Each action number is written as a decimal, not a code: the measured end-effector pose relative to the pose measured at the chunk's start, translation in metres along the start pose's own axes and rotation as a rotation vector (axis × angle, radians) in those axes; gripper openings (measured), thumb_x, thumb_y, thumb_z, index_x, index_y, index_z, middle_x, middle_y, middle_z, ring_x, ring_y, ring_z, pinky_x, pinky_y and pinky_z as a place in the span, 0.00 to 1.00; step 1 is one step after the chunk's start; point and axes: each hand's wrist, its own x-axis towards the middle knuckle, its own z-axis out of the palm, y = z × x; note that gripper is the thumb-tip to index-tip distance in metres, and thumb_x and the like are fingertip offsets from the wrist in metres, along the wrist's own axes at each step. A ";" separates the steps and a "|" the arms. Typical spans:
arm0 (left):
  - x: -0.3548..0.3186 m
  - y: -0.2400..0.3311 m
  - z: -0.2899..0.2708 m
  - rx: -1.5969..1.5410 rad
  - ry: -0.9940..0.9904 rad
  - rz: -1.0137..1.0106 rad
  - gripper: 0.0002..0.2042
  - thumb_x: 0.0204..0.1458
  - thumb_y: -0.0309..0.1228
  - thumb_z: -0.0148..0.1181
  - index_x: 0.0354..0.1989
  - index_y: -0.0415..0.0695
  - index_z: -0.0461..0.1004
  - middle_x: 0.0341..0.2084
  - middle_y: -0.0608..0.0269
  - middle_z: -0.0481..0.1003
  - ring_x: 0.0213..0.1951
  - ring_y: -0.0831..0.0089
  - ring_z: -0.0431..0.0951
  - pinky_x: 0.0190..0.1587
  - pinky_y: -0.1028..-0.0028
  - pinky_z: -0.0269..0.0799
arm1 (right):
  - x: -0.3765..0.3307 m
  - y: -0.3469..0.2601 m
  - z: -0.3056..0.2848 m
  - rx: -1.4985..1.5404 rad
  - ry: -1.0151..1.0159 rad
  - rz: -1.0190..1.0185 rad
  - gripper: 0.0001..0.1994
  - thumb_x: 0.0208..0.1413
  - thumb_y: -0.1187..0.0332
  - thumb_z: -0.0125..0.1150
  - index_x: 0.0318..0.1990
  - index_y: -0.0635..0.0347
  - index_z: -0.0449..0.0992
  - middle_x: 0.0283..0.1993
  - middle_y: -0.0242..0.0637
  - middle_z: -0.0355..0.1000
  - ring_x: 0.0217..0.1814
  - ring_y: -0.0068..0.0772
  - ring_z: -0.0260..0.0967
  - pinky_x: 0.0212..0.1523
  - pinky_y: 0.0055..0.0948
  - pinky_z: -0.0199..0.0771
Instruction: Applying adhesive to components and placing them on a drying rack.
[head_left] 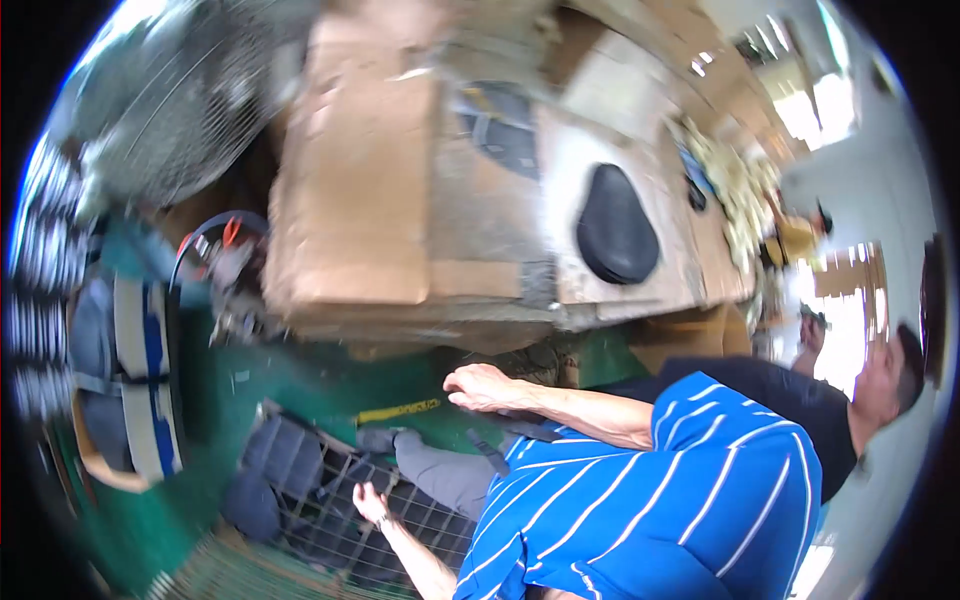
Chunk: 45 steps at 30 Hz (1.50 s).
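My right hand (478, 387) hangs in front of the blue striped shirt, near the cardboard-covered table. Its fingers are loosely bent and apart, with nothing seen in them. Lower in the view, my left hand (370, 502), a band at its wrist, is over a wire-grid cart (345, 475) that holds dark padded pieces. Its fingers are also apart and it looks bare; touch with the grid cannot be told. Up on the table, away from both hands, lies a smooth black pear-shaped pad (618, 225) on a white surface.
Brown cardboard (350, 190) covers the table. A large fan (190, 120) stands at upper left. Grey bundles with blue and white bands (145, 380) sit at left. A person in black (770, 405) is close at right; another in yellow (797, 235) is farther off. The floor (225, 375) is green.
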 end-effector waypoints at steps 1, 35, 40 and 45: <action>-0.017 0.009 0.002 0.045 0.037 -0.042 0.24 0.59 0.29 0.62 0.65 0.51 0.67 0.44 0.67 0.80 0.36 0.75 0.76 0.34 0.68 0.74 | -0.012 0.016 -0.017 0.047 0.048 0.018 0.18 0.54 0.62 0.58 0.47 0.64 0.81 0.45 0.53 0.80 0.50 0.58 0.77 0.52 0.50 0.78; -0.229 0.090 0.181 0.386 -0.243 0.139 0.15 0.56 0.32 0.68 0.51 0.45 0.78 0.33 0.68 0.80 0.31 0.76 0.78 0.32 0.71 0.76 | -0.157 0.348 -0.308 -0.223 0.853 0.914 0.10 0.54 0.64 0.65 0.36 0.60 0.84 0.38 0.52 0.81 0.42 0.56 0.81 0.41 0.52 0.80; -0.283 0.162 0.279 0.151 -0.619 0.372 0.19 0.60 0.36 0.65 0.56 0.41 0.77 0.45 0.59 0.82 0.47 0.67 0.82 0.49 0.66 0.80 | -0.106 0.315 -0.461 -0.505 0.691 0.698 0.09 0.48 0.71 0.61 0.35 0.62 0.84 0.39 0.53 0.82 0.45 0.56 0.82 0.40 0.50 0.81; -0.388 0.226 0.385 -0.057 -1.156 0.276 0.18 0.66 0.33 0.59 0.60 0.37 0.74 0.50 0.54 0.80 0.53 0.65 0.81 0.55 0.64 0.79 | -0.053 0.177 -0.537 -0.734 0.446 0.536 0.10 0.40 0.72 0.61 0.33 0.61 0.84 0.37 0.52 0.82 0.43 0.55 0.82 0.39 0.48 0.80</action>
